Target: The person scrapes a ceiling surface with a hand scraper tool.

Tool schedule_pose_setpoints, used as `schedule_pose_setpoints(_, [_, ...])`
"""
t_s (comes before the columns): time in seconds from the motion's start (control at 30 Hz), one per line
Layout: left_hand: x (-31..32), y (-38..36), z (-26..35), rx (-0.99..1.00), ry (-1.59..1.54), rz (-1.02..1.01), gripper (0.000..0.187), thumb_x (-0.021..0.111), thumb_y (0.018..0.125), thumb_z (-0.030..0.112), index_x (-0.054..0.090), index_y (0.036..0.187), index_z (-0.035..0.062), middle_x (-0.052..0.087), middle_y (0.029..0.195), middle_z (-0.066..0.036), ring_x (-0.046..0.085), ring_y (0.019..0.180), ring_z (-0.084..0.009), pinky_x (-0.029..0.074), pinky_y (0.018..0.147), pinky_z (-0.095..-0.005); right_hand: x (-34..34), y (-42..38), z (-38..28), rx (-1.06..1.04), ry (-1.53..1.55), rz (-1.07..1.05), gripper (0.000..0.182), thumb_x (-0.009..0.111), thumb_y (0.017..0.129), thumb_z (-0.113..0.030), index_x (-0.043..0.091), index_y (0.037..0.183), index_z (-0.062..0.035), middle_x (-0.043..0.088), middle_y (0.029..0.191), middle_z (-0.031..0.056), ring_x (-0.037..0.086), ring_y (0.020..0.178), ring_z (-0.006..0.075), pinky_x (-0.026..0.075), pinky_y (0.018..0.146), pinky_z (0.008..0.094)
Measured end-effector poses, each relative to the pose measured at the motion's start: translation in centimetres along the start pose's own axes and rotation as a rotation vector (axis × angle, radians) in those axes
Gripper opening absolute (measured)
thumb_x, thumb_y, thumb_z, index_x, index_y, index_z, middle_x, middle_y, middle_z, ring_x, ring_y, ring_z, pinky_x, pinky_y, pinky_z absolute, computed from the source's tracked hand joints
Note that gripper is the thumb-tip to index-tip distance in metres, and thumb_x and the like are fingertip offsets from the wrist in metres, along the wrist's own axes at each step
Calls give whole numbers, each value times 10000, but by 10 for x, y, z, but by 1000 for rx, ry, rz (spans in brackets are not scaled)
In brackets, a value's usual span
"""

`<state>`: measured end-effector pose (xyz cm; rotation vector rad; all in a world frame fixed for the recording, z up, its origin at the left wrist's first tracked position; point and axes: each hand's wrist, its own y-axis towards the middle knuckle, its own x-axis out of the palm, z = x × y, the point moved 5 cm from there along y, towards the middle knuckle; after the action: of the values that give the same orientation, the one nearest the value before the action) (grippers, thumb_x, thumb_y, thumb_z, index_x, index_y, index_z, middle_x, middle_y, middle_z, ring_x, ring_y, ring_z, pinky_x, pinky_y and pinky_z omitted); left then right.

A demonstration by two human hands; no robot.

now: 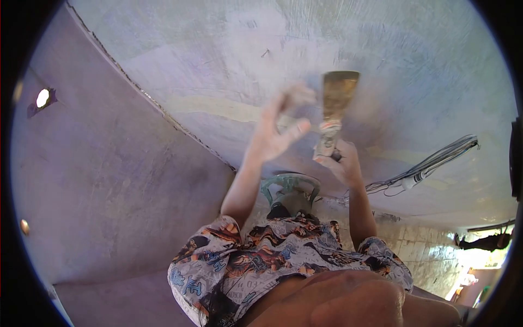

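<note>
In the head view my right hand (pixel 343 161) is closed round the handle of a putty knife (pixel 339 98). Its wide blade points upward and is coated in brownish residue. To the left of the blade is my left hand (pixel 272 133), blurred by motion, with the thumb spread away from the fingers. I see nothing held in it. Both hands are in front of a pale, patchy plastered wall (pixel 218 60), and whitish dust or paste covers their skin. Whether the left fingers touch the wall cannot be made out.
A bundle of cables (pixel 441 158) sticks out at the right. A green plastic chair (pixel 291 182) is below my hands. At the left is a purplish surface (pixel 120 180) with a bright light (pixel 42 98). A person (pixel 485 241) is at the far right.
</note>
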<state>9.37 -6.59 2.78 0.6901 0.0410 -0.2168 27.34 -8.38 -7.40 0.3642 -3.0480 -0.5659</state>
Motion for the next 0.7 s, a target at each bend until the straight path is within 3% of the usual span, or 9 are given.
schedule_pose_setpoints(0.07, [28, -22, -18, -98, -100, -157, 491, 702, 890, 289, 547, 1240, -18, 647, 1178, -143, 561, 1206, -236, 391, 1062, -418, 14, 6, -8, 62, -270, -193, 294, 779, 808, -158, 648, 998, 25, 658, 869, 85, 592, 716, 135, 473, 677, 263])
schedule_pose_setpoints(0.1, [33, -23, -23, -97, -107, -155, 491, 702, 890, 289, 547, 1240, -18, 647, 1178, -143, 561, 1206, -236, 391, 1062, -418, 24, 10, -23, -165, -301, -190, 370, 763, 824, -191, 607, 1087, 17, 646, 974, 145, 623, 817, 222, 487, 737, 319])
schedule_pose_setpoints(0.2, [34, -28, -34, -87, -431, -149, 338, 599, 965, 309, 574, 1036, -20, 672, 964, -139, 645, 986, -271, 399, 1049, -463, 35, 18, -44, -155, -286, -182, 424, 716, 865, -200, 540, 1198, -6, 631, 1077, 174, 619, 933, 288, 487, 798, 366])
schedule_pose_setpoints(0.33, [-8, -39, -72, -193, -291, 171, 328, 566, 982, 309, 513, 834, 21, 553, 660, -66, 540, 607, -176, 488, 698, -397, -2, 25, -67, 113, -487, -235, 411, 632, 924, -158, 476, 1276, -15, 594, 1120, 173, 609, 989, 277, 484, 829, 370])
schedule_pose_setpoints(0.4, [-28, -36, -89, -195, -320, 257, 384, 565, 978, 352, 505, 789, 23, 506, 606, -50, 473, 524, -148, 460, 568, -355, -23, 37, -94, -134, -667, -206, 325, 553, 955, -93, 490, 1263, -10, 542, 1139, 181, 602, 983, 298, 479, 847, 383])
schedule_pose_setpoints(0.47, [-36, -19, -76, 265, 309, 65, 416, 566, 964, 360, 519, 732, 17, 495, 581, -66, 465, 511, -171, 348, 470, -341, -33, 52, -142, -421, -930, -133, 312, 532, 953, -58, 509, 1260, -10, 503, 1141, 182, 595, 962, 318, 478, 847, 382])
schedule_pose_setpoints(0.5, [-29, -7, -63, 262, 510, 120, 406, 565, 944, 335, 544, 692, 17, 477, 566, -79, 466, 484, -195, 366, 485, -331, -36, 62, -164, -453, -974, -140, 319, 542, 941, -52, 525, 1257, -16, 514, 1115, 175, 591, 965, 324, 478, 842, 382])
schedule_pose_setpoints(0.63, [-18, 13, -59, 280, 430, 86, 289, 565, 920, 258, 584, 746, 27, 492, 579, -90, 492, 491, -207, 386, 500, -343, -43, 102, -233, -596, -1106, -115, 324, 560, 924, -51, 569, 1247, -38, 549, 1016, 146, 579, 984, 318, 480, 824, 380])
schedule_pose_setpoints(0.7, [-14, 15, -59, 243, 398, 84, 132, 621, 844, 128, 567, 846, 8, 604, 746, -143, 509, 458, -282, 455, 545, -334, -36, 112, -256, -904, -1280, -138, 247, 593, 890, -60, 628, 1132, -26, 570, 951, 112, 586, 934, 288, 483, 788, 374])
